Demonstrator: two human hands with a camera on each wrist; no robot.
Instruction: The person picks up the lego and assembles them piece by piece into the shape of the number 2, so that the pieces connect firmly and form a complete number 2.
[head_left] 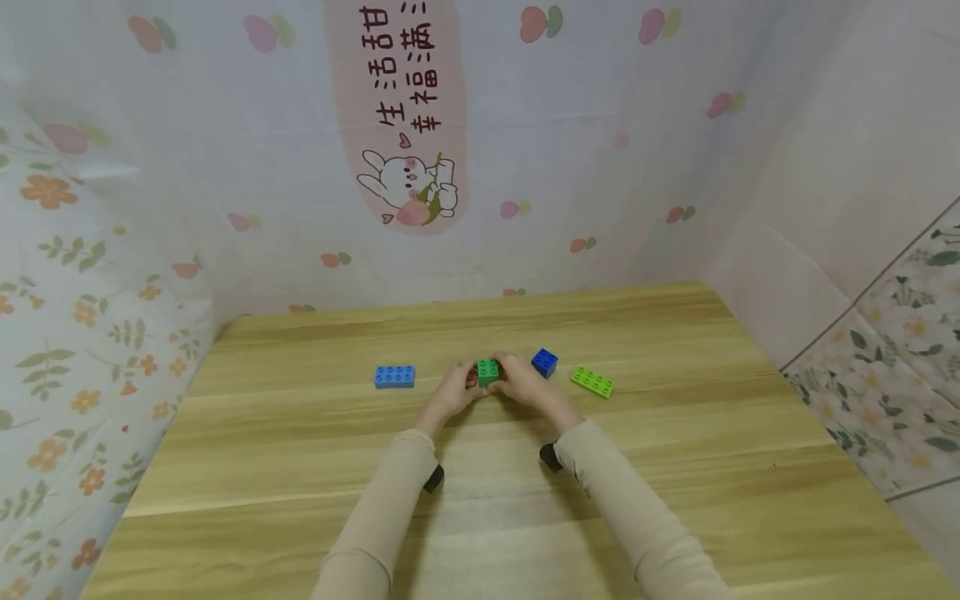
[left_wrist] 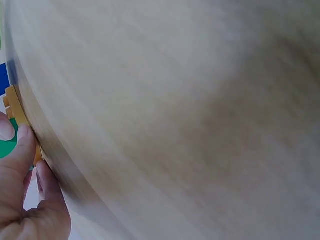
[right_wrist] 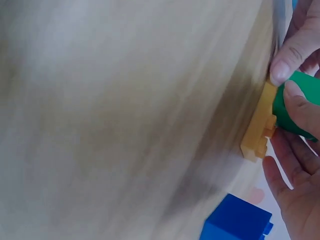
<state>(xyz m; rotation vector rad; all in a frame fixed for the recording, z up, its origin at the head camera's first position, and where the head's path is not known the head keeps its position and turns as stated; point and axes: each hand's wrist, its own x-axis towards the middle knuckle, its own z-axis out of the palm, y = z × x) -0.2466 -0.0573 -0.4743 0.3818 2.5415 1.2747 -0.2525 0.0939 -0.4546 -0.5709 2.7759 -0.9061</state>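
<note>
A green brick (head_left: 487,373) sits between both hands on the wooden table. Under it lies a flat yellow-orange brick (right_wrist: 260,124), its studs showing past the green one in the right wrist view. My left hand (head_left: 456,389) pinches one end of the yellow-orange brick, thumb close against the green brick (left_wrist: 7,146). The right hand (head_left: 522,381) grips the green brick, its thumb on the near side and other fingers behind. Whether the two bricks are fully pressed together cannot be told.
A dark blue brick (head_left: 545,362) lies just right of the right hand, with a flat lime-green brick (head_left: 592,382) farther right. To the left is a light blue brick (head_left: 394,377). Patterned cloth (head_left: 495,167) hangs behind the table (head_left: 480,517).
</note>
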